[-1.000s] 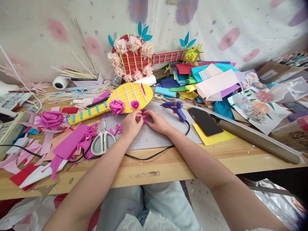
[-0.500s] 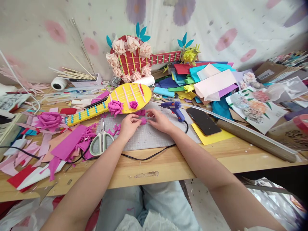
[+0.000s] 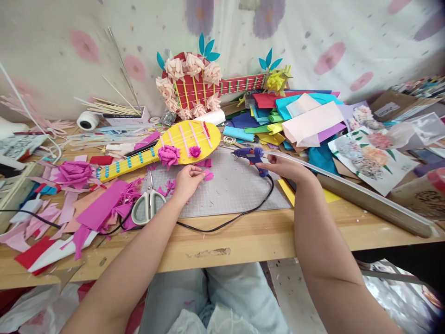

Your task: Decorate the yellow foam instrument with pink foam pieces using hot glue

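Note:
My left hand [image 3: 188,182] is over the grey cutting mat [image 3: 239,190], its fingers pinching a small magenta crepe paper piece [image 3: 208,175]. At the mat's right side lies a blue hot glue gun [image 3: 253,157], nozzle pointing left. Beside its handle is my right hand [image 3: 287,168], fingers apart and reaching around it; a firm grip is not visible. Just beyond my left hand rests a yellow paper guitar [image 3: 205,143] with magenta paper flowers [image 3: 169,156]. Grey-handled scissors [image 3: 149,204] lie left of my left wrist.
Magenta paper scraps [image 3: 104,204] cover the left side. A red guitar [image 3: 194,88] with pale paper roses stands at the back. Folded coloured paper [image 3: 309,123] is piled at the back right. The glue gun's black cord [image 3: 215,229] loops across the table's front.
My right hand has moved right, away from my left hand, to the glue gun, and now covers most of the phone. My left hand stays nearly in place with the crepe paper piece.

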A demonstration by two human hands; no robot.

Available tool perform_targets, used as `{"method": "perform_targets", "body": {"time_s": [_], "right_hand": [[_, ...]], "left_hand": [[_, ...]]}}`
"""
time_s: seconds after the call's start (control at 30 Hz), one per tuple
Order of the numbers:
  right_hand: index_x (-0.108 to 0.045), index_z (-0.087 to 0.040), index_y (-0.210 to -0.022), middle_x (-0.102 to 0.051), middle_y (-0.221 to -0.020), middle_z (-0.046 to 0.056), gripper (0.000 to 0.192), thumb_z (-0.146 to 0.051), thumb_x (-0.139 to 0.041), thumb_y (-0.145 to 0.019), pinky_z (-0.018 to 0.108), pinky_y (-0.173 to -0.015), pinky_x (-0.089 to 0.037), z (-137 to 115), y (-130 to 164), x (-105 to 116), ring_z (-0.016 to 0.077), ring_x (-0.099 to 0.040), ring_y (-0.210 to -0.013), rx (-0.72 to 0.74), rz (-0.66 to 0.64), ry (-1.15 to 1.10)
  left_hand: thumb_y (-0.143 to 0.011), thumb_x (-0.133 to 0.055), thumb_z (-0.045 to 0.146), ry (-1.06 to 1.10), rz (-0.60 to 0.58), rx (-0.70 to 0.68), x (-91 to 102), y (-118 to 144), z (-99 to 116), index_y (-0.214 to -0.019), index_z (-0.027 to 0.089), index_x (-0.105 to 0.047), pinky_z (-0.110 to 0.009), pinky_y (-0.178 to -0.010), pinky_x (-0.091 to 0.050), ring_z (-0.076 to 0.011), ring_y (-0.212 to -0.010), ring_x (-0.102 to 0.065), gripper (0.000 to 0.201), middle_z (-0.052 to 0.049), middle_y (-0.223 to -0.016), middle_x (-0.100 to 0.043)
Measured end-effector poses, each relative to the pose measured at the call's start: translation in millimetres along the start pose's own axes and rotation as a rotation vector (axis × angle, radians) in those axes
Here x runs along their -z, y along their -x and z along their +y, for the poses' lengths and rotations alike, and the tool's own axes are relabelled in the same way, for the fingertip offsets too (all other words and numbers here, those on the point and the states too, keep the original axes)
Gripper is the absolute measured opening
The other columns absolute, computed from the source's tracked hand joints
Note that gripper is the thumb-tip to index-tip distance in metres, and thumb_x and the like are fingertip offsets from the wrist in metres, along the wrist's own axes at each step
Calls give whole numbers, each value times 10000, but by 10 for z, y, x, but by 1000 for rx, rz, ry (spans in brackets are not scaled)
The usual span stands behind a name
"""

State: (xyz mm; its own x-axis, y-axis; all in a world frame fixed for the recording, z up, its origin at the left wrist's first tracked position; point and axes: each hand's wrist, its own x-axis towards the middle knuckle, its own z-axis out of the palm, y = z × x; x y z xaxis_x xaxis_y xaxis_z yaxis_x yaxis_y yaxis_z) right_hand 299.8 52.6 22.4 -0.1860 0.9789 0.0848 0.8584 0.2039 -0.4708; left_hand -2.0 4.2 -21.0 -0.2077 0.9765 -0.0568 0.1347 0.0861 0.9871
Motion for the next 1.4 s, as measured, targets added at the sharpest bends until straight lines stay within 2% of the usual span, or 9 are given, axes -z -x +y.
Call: {"method": "perform_targets", "body": {"time_s": [0.1,0.2,0.3,0.37,0.5,0.63,0.73,0.93,1.4], "right_hand": [[-624,-219,-789,-598,-707,32,362,-549,-689,-655,316,-571,-419,-41,-80,-213,190,-546,-647,80,114,-67],[-633,-195,-738,-622,-698,45,318,-499,-685,-659,330,-601,-442,-123,-136,-361,210,-579,-670,9,105,-135],[-648,-173,-780,-636,-724,60,344,-501,-662,-678,328,-600,-453,-216,-135,-370,207,-592,-678,-100,165,-287],[-645,-165,-840,-639,-751,57,379,-512,-652,-687,303,-572,-452,-301,-96,-322,172,-581,-645,-98,182,-480],[-614,-165,-787,-594,-642,16,387,-540,-644,-696,247,-498,-410,-533,32,-235,99,-499,-527,32,-12,-721],[-618,-169,-768,-608,-642,12,410,-560,-674,-658,239,-483,-392,-718,114,-260,92,-477,-512,34,-214,-586],[-634,-178,-787,-628,-675,15,436,-587,-672,-641,249,-521,-418,-745,106,-321,116,-519,-565,8,-256,-493],[-643,-202,-816,-643,-726,23,440,-613,-640,-658,287,-599,-455,-677,59,-383,161,-568,-645,60,-234,-414],[-666,-216,-879,-658,-744,17,435,-598,-640,-675,303,-633,-477,-628,46,-412,174,-598,-674,85,-182,-370]], "left_hand": [[-601,-728,257,24,2,-3,-1,4,3,-786,163,-533,-174,-380,-387,-102,-507,-578,285,19,-615,-629],[-602,-728,249,49,2,-1,4,3,7,-830,165,-514,-173,-381,-385,-98,-502,-576,324,26,-624,-630],[-611,-724,243,48,2,3,8,-2,11,-868,162,-508,-176,-385,-387,-94,-500,-573,345,28,-630,-631],[-622,-721,240,41,5,3,7,-5,16,-899,158,-505,-178,-381,-386,-95,-503,-574,360,27,-640,-633],[-641,-711,214,36,11,8,1,-7,26,-934,152,-497,-174,-373,-383,-96,-506,-576,367,22,-655,-638],[-641,-712,186,41,13,23,-5,2,38,-931,151,-500,-168,-377,-388,-95,-512,-577,361,27,-639,-635],[-640,-713,163,54,17,34,-7,15,60,-924,151,-502,-164,-380,-387,-91,-506,-572,353,31,-627,-630],[-645,-693,124,71,15,58,-6,27,92,-923,149,-503,-170,-380,-386,-86,-485,-559,337,37,-615,-623],[-645,-696,123,68,12,53,-3,36,100,-933,143,-504,-167,-372,-393,-86,-484,-557,347,28,-624,-625]]}}
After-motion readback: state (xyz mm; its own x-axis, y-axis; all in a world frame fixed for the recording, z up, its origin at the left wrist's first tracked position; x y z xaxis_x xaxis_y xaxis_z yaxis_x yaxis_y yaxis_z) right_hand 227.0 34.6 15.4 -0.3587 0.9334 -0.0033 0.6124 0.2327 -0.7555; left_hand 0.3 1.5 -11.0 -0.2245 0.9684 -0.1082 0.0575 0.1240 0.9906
